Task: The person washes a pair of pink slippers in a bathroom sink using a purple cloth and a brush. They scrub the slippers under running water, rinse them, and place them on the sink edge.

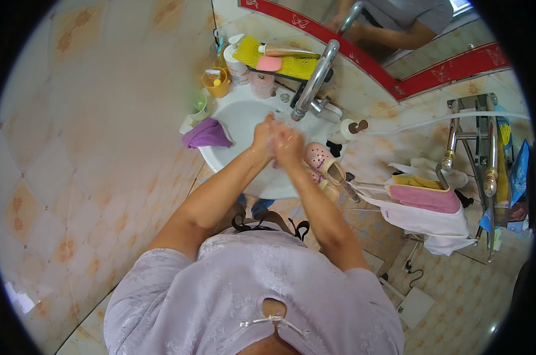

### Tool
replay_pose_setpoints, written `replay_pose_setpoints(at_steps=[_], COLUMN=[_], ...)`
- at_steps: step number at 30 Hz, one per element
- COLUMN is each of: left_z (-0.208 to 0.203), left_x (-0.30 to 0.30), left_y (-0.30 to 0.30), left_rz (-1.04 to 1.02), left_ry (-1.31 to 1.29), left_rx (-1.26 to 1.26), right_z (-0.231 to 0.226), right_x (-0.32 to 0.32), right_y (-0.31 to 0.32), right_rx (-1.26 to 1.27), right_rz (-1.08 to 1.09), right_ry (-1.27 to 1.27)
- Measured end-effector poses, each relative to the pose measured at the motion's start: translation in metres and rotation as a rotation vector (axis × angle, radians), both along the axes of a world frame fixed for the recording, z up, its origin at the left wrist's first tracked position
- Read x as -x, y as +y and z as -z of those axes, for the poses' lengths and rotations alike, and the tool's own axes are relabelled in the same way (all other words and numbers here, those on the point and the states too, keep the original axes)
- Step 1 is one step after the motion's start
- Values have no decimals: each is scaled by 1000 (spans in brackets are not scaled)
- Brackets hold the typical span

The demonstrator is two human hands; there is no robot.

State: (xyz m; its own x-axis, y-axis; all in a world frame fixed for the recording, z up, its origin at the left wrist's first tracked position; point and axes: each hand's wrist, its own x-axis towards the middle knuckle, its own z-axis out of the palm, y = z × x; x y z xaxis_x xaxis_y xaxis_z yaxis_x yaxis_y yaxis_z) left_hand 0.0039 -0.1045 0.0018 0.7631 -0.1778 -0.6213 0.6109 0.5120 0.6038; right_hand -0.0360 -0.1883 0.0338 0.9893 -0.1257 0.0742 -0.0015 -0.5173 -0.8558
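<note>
Over the white washbasin, my two hands meet just below the chrome tap. My left hand presses against the right one, and its fingers are mostly hidden between the palms. The fingers of my right hand are curled. Both hands look wet, and a pale blur, perhaps water or lather, lies around them. Whether anything small is held between them cannot be made out. A purple cloth hangs over the basin's left rim. Beside the right rim is a pair of pink clogs.
A pink soap bar and a tube lie on a yellow mesh cloth behind the basin. An orange cup and a white bottle stand left, a pump bottle right. Towels hang from a chrome rack.
</note>
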Motion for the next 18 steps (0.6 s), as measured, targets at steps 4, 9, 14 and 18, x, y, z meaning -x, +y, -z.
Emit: replay_pose_setpoints(at_steps=[4,9,14,18], left_z=[1,7,19,5], left_x=[3,20,6,17], left_y=[1,-16,-2,-1], left_rz=[-87,40,192,57], left_ry=[183,54,-695,-13], left_rx=[121,249,-350,168], right_z=[22,7,-10,29], right_x=[-1,-26,5,-16], right_y=[3,-19,17,-6], right_rx=[115,66,64,95], right_rz=[-89,270,56,258], right_ry=[-140,-29,-180,-33])
